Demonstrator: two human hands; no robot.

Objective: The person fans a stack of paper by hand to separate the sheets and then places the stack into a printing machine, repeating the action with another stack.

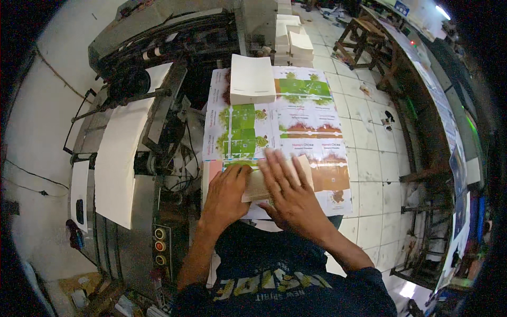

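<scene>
A stack of off-white paper sheets [255, 186] rests near the front edge of a table covered with printed sheets [296, 113]. My left hand [226, 194] grips the stack's left side, fingers bent and the tips out of sight. Across the right part of the stack lies my right hand [291, 193], its fingers stretched and spread, slightly blurred by motion. Farther back on the same table stands a taller stack of white paper [253, 79].
On my left is a grey machine [129, 193] with push buttons [160, 245] and a long strip of white sheets [119, 153] on it. More paper stacks [300, 45] stand behind the table. A wooden stool [364, 37] and a long bench [417, 90] are at the right.
</scene>
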